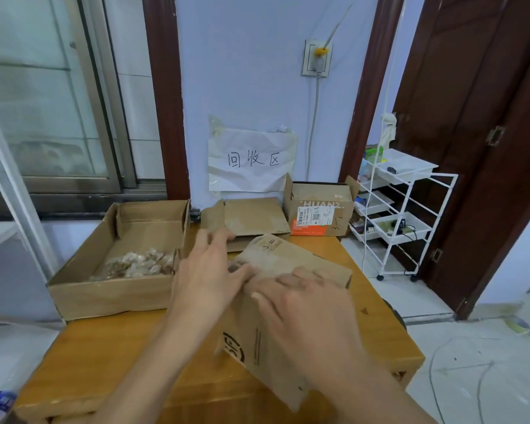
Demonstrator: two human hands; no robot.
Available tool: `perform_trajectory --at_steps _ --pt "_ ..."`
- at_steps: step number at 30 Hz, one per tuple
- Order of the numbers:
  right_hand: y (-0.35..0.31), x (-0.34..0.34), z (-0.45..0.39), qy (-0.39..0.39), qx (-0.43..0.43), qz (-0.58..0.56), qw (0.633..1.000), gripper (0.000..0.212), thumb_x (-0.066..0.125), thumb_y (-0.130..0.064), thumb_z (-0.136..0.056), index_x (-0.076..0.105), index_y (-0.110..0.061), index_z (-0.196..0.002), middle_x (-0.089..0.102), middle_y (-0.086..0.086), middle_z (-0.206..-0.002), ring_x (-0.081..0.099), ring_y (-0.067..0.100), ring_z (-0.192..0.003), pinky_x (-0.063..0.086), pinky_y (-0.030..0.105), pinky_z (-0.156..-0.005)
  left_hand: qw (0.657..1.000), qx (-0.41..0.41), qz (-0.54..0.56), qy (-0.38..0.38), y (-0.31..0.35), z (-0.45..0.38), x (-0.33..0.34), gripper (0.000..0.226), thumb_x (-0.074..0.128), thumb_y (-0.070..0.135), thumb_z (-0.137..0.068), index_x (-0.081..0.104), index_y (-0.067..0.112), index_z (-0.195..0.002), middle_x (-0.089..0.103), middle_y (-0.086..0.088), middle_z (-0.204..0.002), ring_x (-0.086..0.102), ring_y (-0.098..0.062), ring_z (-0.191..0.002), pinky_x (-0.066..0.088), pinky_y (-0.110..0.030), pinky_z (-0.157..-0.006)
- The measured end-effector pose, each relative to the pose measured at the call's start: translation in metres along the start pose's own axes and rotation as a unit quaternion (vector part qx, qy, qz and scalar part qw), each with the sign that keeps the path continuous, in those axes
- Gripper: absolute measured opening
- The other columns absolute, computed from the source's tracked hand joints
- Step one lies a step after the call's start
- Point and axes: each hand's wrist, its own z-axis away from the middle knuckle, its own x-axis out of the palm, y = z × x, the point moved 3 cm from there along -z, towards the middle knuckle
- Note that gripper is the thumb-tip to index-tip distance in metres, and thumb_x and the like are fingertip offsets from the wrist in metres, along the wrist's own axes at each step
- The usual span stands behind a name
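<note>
A flattened brown cardboard box (276, 356) with black printing lies tilted on the wooden table (110, 347), in the middle of the head view. My right hand (306, 310) rests flat on top of it with fingers spread and straight. My left hand (208, 270) is at the box's upper left edge, fingers extended toward the right hand; motion blur hides whether they touch the cardboard.
An open cardboard box (83, 289) with crumpled clear tape (135, 264) sits at the left. A flattened carton (251, 218) and a small box with an orange label (318, 209) stand against the wall under a paper sign (251, 160). A white wire cart (401, 209) stands at the right.
</note>
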Motion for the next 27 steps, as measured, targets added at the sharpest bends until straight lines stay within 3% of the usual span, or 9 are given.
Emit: perform_trajectory --at_steps 4,7,10,13,17,20,23,24,27 --pt "0.084 0.002 -0.027 -0.132 0.164 -0.171 0.963 0.053 0.043 -0.071 -0.099 0.05 -0.046 -0.145 0.064 -0.015 -0.136 0.061 0.013 -0.122 0.052 0.038 -0.097 0.99 -0.032 0.134 0.031 -0.011 -0.006 0.002 0.059 0.082 0.044 -0.082 0.054 0.033 -0.133 0.049 0.009 -0.128 0.06 -0.018 -0.111 0.051 -0.042 -0.097" --pt "0.104 0.02 -0.024 -0.254 0.262 -0.337 0.868 0.051 0.063 -0.068 -0.091 0.064 -0.036 -0.131 0.071 -0.011 -0.127 0.067 0.011 -0.113 0.056 0.041 -0.1 0.981 -0.08 0.174 0.034 -0.018 -0.003 -0.001 0.064 0.084 0.055 -0.076 0.054 0.03 -0.127 0.049 0.007 -0.12 0.058 -0.017 -0.108 0.052 -0.042 -0.095" --pt "0.106 0.025 -0.011 -0.206 0.299 -0.345 0.866 0.044 0.072 -0.069 -0.083 0.073 -0.036 -0.112 0.075 -0.014 -0.097 0.071 0.006 -0.091 0.062 0.042 -0.087 0.984 -0.123 0.124 0.04 -0.025 0.017 -0.011 0.079 0.07 0.078 -0.073 0.046 0.028 -0.128 0.051 0.008 -0.117 0.057 -0.019 -0.106 0.054 -0.044 -0.087" --pt "0.101 0.018 0.004 -0.15 0.296 -0.31 0.891 0.039 0.069 -0.071 -0.083 0.072 -0.038 -0.104 0.073 -0.017 -0.092 0.067 0.004 -0.087 0.06 0.04 -0.08 0.971 -0.143 0.19 0.028 -0.024 0.052 -0.021 0.094 0.059 0.091 -0.065 0.039 0.03 -0.133 0.058 0.011 -0.109 0.063 -0.017 -0.098 0.057 -0.045 -0.079" --pt "0.09 -0.001 0.007 -0.052 0.298 -0.279 0.911 0.017 0.068 -0.055 -0.093 0.072 -0.041 -0.101 0.073 -0.013 -0.075 0.066 0.005 -0.071 0.054 0.034 -0.062 0.968 -0.08 0.223 -0.085 0.007 0.054 -0.028 0.101 0.05 0.097 -0.06 0.033 0.041 -0.143 0.05 0.016 -0.134 0.062 -0.01 -0.108 0.058 -0.049 -0.093" --pt "0.081 -0.008 0.01 -0.004 0.298 -0.305 0.905 0.018 0.064 -0.057 -0.094 0.071 -0.045 -0.106 0.075 -0.013 -0.09 0.069 0.005 -0.087 0.059 0.037 -0.069 0.97 -0.013 0.237 -0.057 0.025 0.034 -0.04 0.092 0.068 0.082 -0.067 0.035 0.044 -0.144 0.051 0.016 -0.143 0.061 -0.01 -0.116 0.056 -0.044 -0.097" --pt "0.074 -0.029 0.012 0.081 0.298 -0.344 0.887 0.025 0.057 -0.059 -0.095 0.069 -0.045 -0.113 0.073 -0.018 -0.097 0.068 -0.001 -0.093 0.058 0.032 -0.073 0.956 0.061 0.273 -0.087 0.039 0.009 -0.063 0.055 0.079 0.046 -0.083 0.051 0.044 -0.13 0.054 0.027 -0.126 0.062 0.014 -0.094 0.051 -0.01 -0.076" --pt "0.073 -0.035 0.011 0.106 0.294 -0.35 0.883 0.025 0.056 -0.057 -0.096 0.069 -0.045 -0.114 0.071 -0.02 -0.097 0.066 -0.004 -0.092 0.057 0.028 -0.072 0.947 0.075 0.292 -0.113 0.041 -0.002 -0.072 0.048 0.079 0.038 -0.085 0.055 0.045 -0.127 0.054 0.028 -0.125 0.063 0.012 -0.093 0.05 -0.007 -0.07" --pt "0.06 -0.034 0.011 0.106 0.279 -0.326 0.897 0.029 0.047 -0.06 -0.098 0.066 -0.048 -0.116 0.062 -0.025 -0.104 0.059 -0.008 -0.092 0.053 0.022 -0.075 0.928 0.103 0.275 -0.229 0.032 -0.037 -0.078 0.045 0.076 0.024 -0.091 0.061 0.046 -0.126 0.057 0.021 -0.135 0.064 -0.005 -0.111 0.05 -0.018 -0.084"
